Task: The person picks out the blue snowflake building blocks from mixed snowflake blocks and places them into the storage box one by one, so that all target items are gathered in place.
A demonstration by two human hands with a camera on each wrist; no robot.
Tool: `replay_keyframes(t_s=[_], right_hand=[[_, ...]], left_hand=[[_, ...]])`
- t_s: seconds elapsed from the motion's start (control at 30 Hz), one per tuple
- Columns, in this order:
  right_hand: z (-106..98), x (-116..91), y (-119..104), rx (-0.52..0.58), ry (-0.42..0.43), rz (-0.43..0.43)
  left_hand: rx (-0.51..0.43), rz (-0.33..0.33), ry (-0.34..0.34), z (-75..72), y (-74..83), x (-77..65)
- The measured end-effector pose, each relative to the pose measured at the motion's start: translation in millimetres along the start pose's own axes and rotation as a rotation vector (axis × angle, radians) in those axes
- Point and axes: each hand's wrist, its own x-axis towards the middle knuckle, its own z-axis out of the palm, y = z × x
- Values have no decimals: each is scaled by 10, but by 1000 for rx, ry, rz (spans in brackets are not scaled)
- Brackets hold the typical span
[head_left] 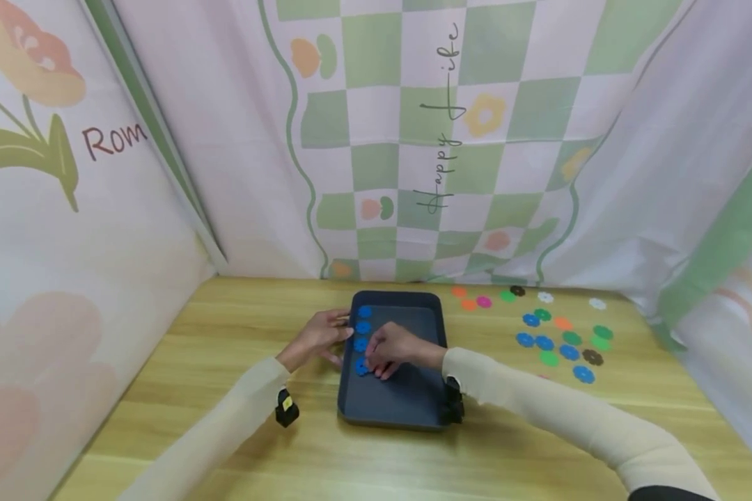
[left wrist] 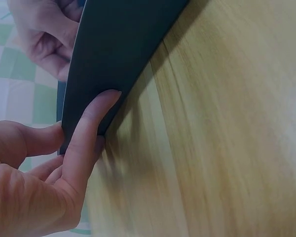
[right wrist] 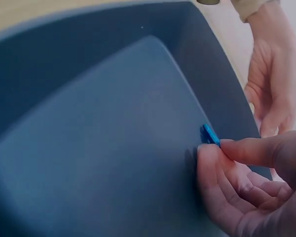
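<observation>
A dark grey rectangular tray (head_left: 407, 407) lies on the wooden table. Inside it, along the left wall, runs a column of several blue flower-shaped discs (head_left: 363, 327). My right hand (head_left: 393, 348) reaches into the tray and pinches the nearest blue flower-shaped disc (right wrist: 211, 135) between thumb and fingertips; that disc shows edge-on and tilted in the right wrist view. At the tray's left side, my left hand (head_left: 318, 337) holds the wall, with one fingertip at the rim and another finger against the outer face (left wrist: 96, 111).
Right of the tray, loose flower-shaped discs lie scattered in blue (head_left: 569, 352), green (head_left: 602, 332), orange (head_left: 562, 323), brown (head_left: 592, 357), white (head_left: 597, 304) and pink (head_left: 484, 302). Printed curtains (head_left: 251, 209) border the table's back and sides.
</observation>
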Motion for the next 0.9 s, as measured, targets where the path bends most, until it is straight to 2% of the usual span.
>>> replay_keyframes(t_s=[0.13,0.3,0.53,0.67,0.8,0.9], right_hand=[[42,21,-9,-111,30,-22],[45,12,-19,-187,48,-24],[18,-28,-48,-190,30,-52],[-60,-62,-39,-194,13,-87],[-173,-108,6,-195,-22,-143],[-270,-151,38,-192,-15,-200]], left_hand=[[-4,10,-4,11,1,1],[2,26,-10,32,7,0],[48,44,7,26,7,-14],[40,42,1,24,10,-7],[32,32,-9,23,18,-11],[23,21,-5,13,19,-15]])
